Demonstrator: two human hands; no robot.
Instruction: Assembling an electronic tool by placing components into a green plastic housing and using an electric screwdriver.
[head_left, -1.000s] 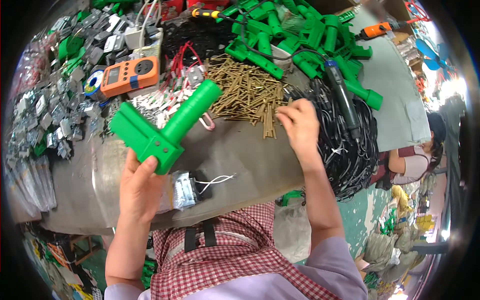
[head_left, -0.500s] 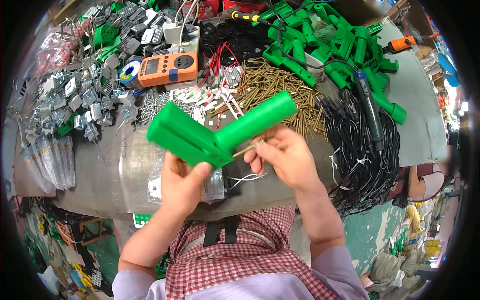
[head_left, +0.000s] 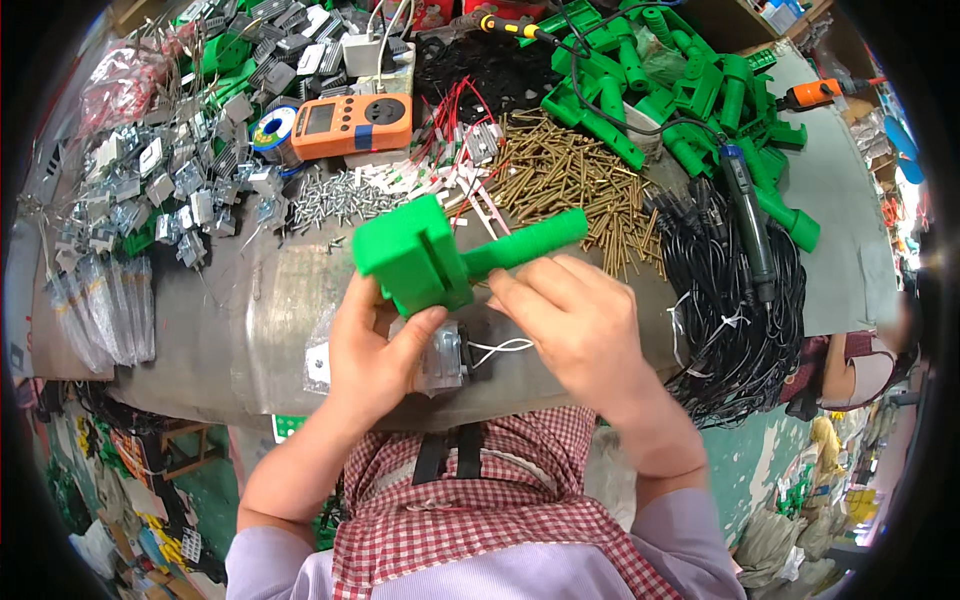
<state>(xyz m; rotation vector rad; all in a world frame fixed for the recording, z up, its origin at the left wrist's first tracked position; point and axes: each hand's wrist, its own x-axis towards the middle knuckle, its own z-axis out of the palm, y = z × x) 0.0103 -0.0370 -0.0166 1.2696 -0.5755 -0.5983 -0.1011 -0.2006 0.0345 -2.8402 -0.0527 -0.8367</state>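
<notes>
Head view. Your left hand [head_left: 375, 350] grasps the green plastic housing [head_left: 408, 255] from below and from its near side. The thumb lies along the lower edge of the block-shaped body; the other fingers pass behind it. The housing is raised in front of you above the grey worktable [head_left: 270, 285], tilted, with its block body directly above the left hand and its tubular part pointing to the right and slightly away from you.

Your right hand [head_left: 580, 325] is at the near side of the tubular part, to the right of the block body. Its fingers are bent and drawn together, with the fingertips close to the base of the tube. The back of the hand covers the grip, so you cannot tell from this angle whether a small part is pinched there.

Below the housing, a clear bag [head_left: 442, 365] lies on the worktable beside your left hand, and a looped white wire [head_left: 507, 346] shows between the two hands. Beyond the tube lies the pile of long brass-coloured screws [head_left: 575, 170]. Small silver screws [head_left: 335, 198] are spread to its left, with an orange meter [head_left: 352, 122] behind them. Bundled black cables [head_left: 735, 335] lie to the right of your right hand.
</notes>
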